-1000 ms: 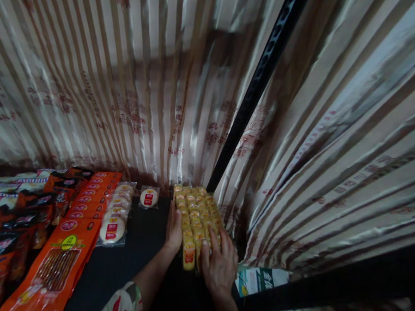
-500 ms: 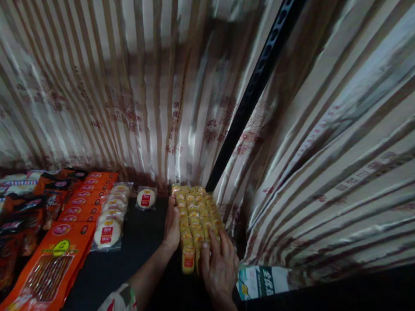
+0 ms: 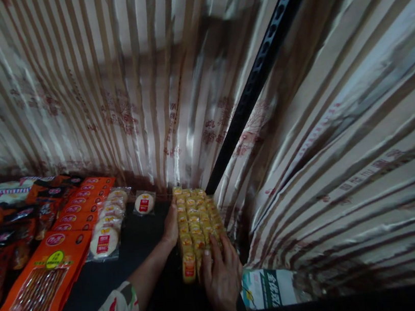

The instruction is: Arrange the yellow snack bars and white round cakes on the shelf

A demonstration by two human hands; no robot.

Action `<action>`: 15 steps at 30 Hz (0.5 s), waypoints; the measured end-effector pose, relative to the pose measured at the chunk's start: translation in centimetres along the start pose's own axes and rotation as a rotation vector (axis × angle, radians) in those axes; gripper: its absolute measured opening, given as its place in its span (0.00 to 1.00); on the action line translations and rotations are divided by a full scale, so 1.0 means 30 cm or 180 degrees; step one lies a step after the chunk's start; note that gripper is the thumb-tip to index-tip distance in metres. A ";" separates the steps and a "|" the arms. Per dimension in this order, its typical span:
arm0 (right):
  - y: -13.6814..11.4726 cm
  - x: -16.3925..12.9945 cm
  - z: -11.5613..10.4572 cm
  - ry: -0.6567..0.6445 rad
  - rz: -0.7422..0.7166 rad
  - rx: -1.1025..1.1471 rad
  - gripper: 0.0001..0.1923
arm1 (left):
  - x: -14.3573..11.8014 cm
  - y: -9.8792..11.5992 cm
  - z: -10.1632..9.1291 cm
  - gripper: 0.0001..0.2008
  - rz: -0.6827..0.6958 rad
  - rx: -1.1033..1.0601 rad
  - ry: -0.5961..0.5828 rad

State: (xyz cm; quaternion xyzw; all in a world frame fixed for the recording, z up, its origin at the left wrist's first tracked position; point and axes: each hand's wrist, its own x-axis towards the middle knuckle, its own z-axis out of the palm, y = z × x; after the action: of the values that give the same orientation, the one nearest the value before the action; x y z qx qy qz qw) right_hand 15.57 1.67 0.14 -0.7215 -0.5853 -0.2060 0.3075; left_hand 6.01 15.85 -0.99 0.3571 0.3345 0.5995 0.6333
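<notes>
Several rows of small yellow snack packets with red-and-yellow labels stand packed in a block on the black shelf. My left hand rests along the block's left side, stretched out flat, its fingertips partly hidden. On the near right part of the block lies my right hand, fingers spread over the packets and the thumb at the front. Both hands touch the packets, one from each side. The near right packets are covered by my right hand.
Left of the block lie a single wrapped rice cracker, a row of wrapped crackers and overlapping orange snack bags. Black-and-orange bags sit farther left. A black post stands before striped plastic sheeting. A green-and-white package is at lower right.
The view has tilted slightly, so the shelf goods appear a little lower and farther left. Both hands stay against the yellow packets, with almost no movement relative to them.
</notes>
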 end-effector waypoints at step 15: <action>0.001 -0.002 0.011 -0.0043 0.0031 0.0037 0.25 | 0.056 -0.043 -0.048 0.31 0.0075 0.0355 0.0130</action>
State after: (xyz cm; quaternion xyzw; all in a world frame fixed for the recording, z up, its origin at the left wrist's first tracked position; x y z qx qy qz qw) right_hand 15.57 1.85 -0.17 -0.7239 -0.5849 -0.1963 0.3087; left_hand 5.55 17.56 -2.85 0.3835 0.3760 0.5946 0.5984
